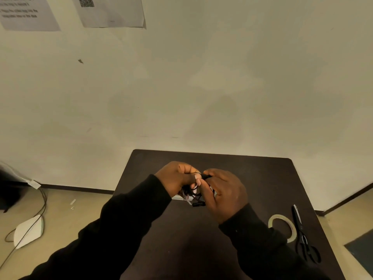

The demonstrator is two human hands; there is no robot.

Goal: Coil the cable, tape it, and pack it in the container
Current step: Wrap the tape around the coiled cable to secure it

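A black cable (194,192) is bunched into loops between both hands above the middle of the dark table (252,174). My left hand (177,177) grips the bundle from the left with its fingers curled. My right hand (223,194) holds the bundle from the right, pinching a black end at the top. A black plug hangs just below the hands. A pale edge shows under the left hand; what it belongs to is hidden. A roll of tape (282,227) lies flat on the table to the right.
Black scissors (302,235) lie beside the tape near the table's right edge. The table stands against a pale wall with printed sheets (109,11) on it. On the floor to the left are a white object (29,231) and thin cords.
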